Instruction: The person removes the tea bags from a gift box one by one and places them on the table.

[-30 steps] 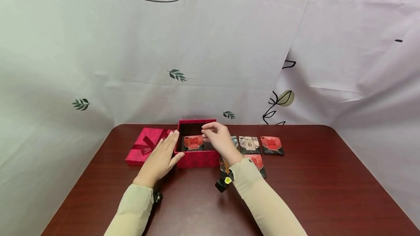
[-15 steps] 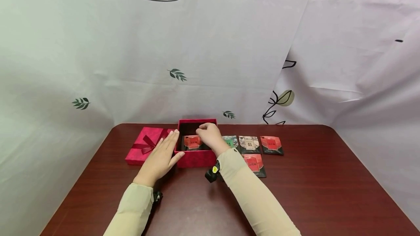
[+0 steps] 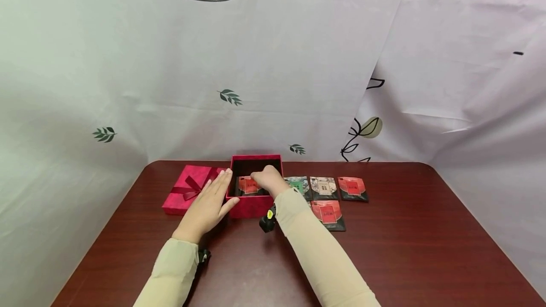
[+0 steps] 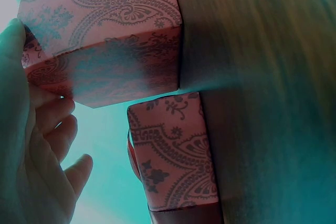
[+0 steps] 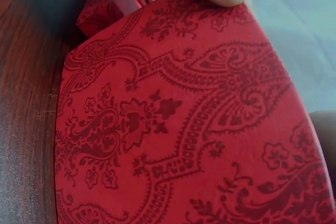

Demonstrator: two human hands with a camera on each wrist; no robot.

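Observation:
An uncovered red patterned gift box (image 3: pixel 251 208) stands at the table's far side. My left hand (image 3: pixel 207 206) lies straight-fingered along its left edge, thumb spread near the front corner. In the left wrist view, those fingers (image 4: pixel 58 114) touch the box wall (image 4: pixel 121 72). My right hand (image 3: pixel 269 180) reaches over the front rim into the right half of the box. Its fingertips are hidden inside, so I cannot tell whether they hold anything. To its left, a red-and-black flat packet (image 3: pixel 247 185) shows in the box. The right wrist view is mostly filled by the box's patterned wall (image 5: pixel 142 124).
Left of the box sits its red lid (image 3: pixel 192 189) with a ribbon bow. On the right lie flat packets: a green one (image 3: pixel 300 185), a white one (image 3: pixel 324 187), a red one (image 3: pixel 353 187) and a nearer red one (image 3: pixel 327 213). A white printed curtain (image 3: pixel 273 60) hangs behind the table.
My right hand has moved left and down into the box, turning fingertips downward out of sight. More of the packets on the right show now. My left hand has stayed in place.

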